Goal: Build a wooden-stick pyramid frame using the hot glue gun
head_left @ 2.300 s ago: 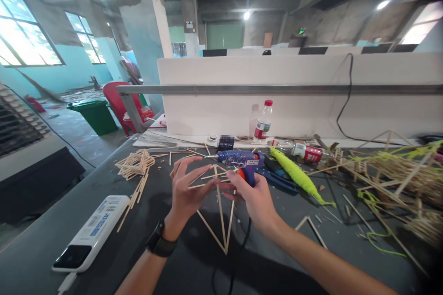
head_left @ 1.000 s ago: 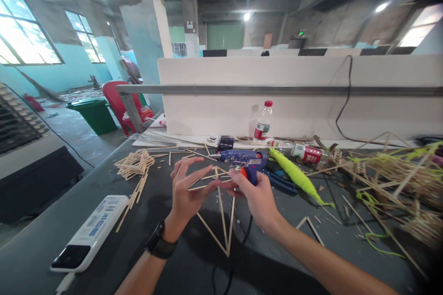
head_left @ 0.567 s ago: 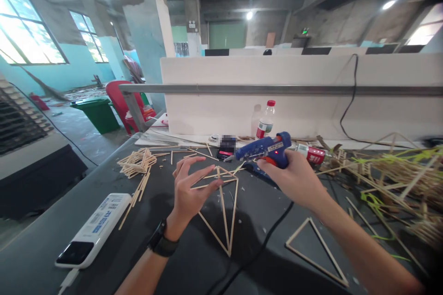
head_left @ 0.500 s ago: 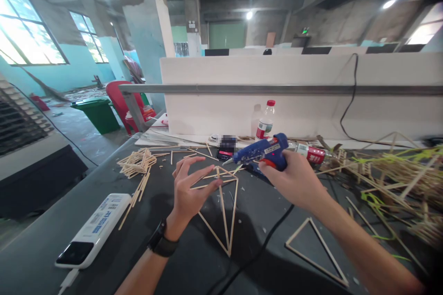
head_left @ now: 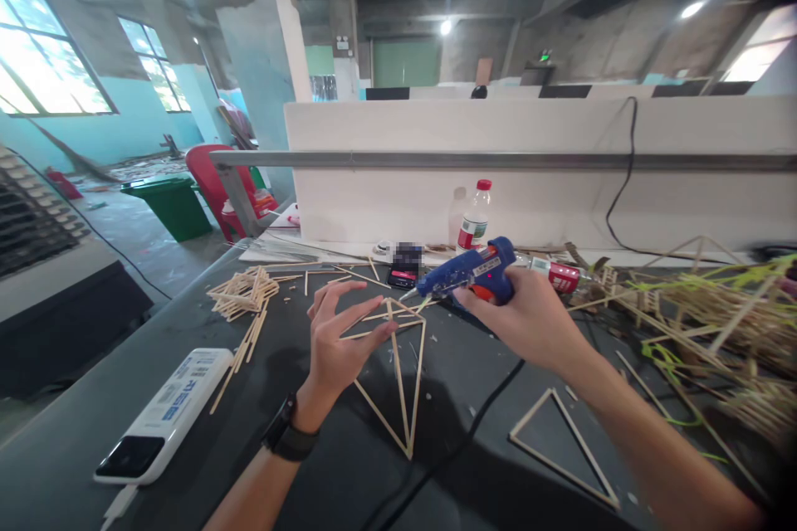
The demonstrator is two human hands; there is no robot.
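Note:
My left hand (head_left: 342, 332) pinches a frame of thin wooden sticks (head_left: 400, 382) near its top, with thumb and forefinger at an upright stick and the other fingers raised. The frame stands on the dark table, narrowing to a joint near me; its left side is partly hidden behind the hand. In my right hand (head_left: 535, 311) is a blue glue gun (head_left: 466, 274), held by its handle. Its nozzle points left, close to the frame's top corner; whether it touches cannot be seen. A flat stick triangle (head_left: 564, 448) lies below my right forearm.
A white power bank (head_left: 165, 419) with a cable lies left, near a pile of sticks (head_left: 242, 294). Behind are an upright bottle (head_left: 475, 216), a lying bottle (head_left: 557, 274) and a dark box (head_left: 404, 265). Tangled sticks (head_left: 716, 307) cover the right side. A black cord (head_left: 461, 440) crosses the table.
The view has shifted slightly. The glue gun's nozzle has dipped a little toward the frame's top, and my right hand's digit by the orange trigger reaches further forward. My left hand keeps its pose.

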